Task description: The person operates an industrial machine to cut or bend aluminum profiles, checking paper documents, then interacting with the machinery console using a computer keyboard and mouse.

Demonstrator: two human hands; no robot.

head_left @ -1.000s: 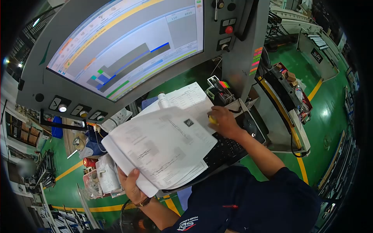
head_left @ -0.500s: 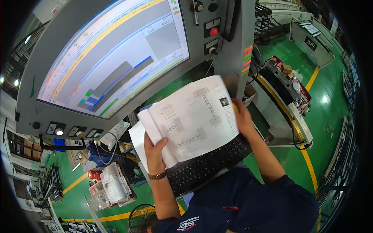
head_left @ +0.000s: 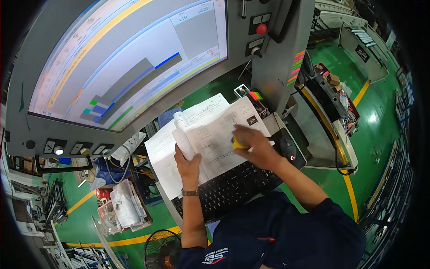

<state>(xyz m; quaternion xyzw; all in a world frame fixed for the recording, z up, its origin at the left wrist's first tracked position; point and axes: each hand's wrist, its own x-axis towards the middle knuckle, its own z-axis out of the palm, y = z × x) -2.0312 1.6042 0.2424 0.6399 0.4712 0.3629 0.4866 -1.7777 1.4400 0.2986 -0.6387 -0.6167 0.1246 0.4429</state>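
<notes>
My left hand (head_left: 188, 168) is closed around the rolled-back left edge of a stack of printed drawing sheets (head_left: 210, 139), thumb on top. The sheets lie over the keyboard (head_left: 237, 190), covering its upper part. Over the right half of the top sheet is my right hand (head_left: 259, 148), fingers curled on a small yellow object (head_left: 240, 142) mostly hidden by them. A black mouse (head_left: 286, 147) sits at the keyboard's right end.
A machine control panel with a lit screen (head_left: 134, 67) rises behind the papers, with a red button (head_left: 261, 29) at its right. Below left stand a box of plastic bags (head_left: 127, 208) and a fan (head_left: 163, 249). A yellow-edged machine part (head_left: 320, 121) stands at the right.
My right hand has moved left from the sheets' right edge to over the page, bringing the yellow object into view. The sheets have come down lower, uncovering the mouse and more sheets behind.
</notes>
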